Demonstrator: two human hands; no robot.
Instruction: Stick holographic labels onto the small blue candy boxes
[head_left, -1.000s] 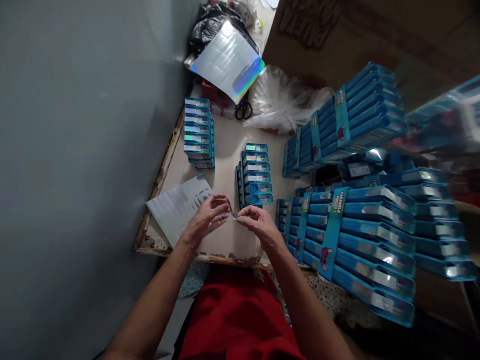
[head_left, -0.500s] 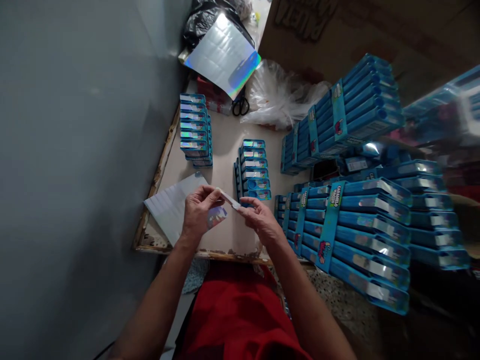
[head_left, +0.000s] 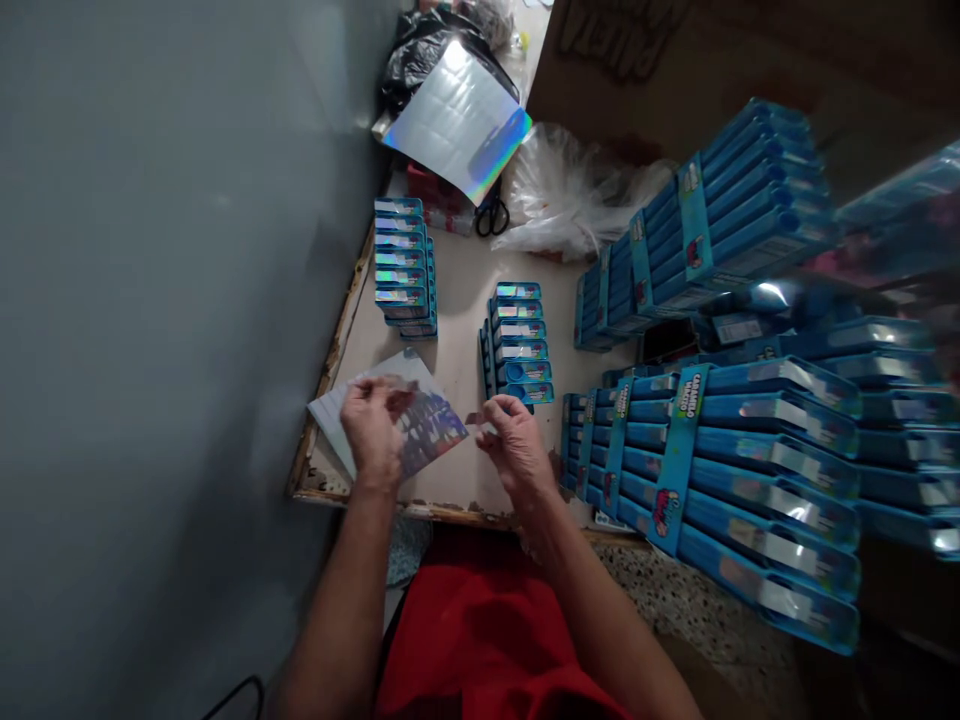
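My left hand (head_left: 371, 430) is closed in a pinch above a silvery sticker sheet (head_left: 431, 425) on the table. A small, blurred strip (head_left: 406, 386) shows at its fingertips. To the right, my right hand (head_left: 514, 440) pinches a small shiny sticker (head_left: 475, 420) between thumb and fingers. The two hands are apart. Just beyond my right hand stands a short stack of blue boxes (head_left: 523, 352), several of them with silvery stickers on their ends. Another stack of blue boxes (head_left: 400, 262), also with shiny stickers, stands farther back on the left.
Banded bundles of blue boxes (head_left: 682, 450) fill the right side, with another bundle (head_left: 701, 235) behind. At the back lie a holographic sheet (head_left: 454, 120), black-handled scissors (head_left: 493, 217) and a clear plastic bag (head_left: 566, 185). A grey wall (head_left: 187, 300) borders the left.
My hands have moved apart; before, a pale strip stretched between them. The left has shifted left over the sheet, and the right now holds a small sticker by itself. The view has shifted slightly.
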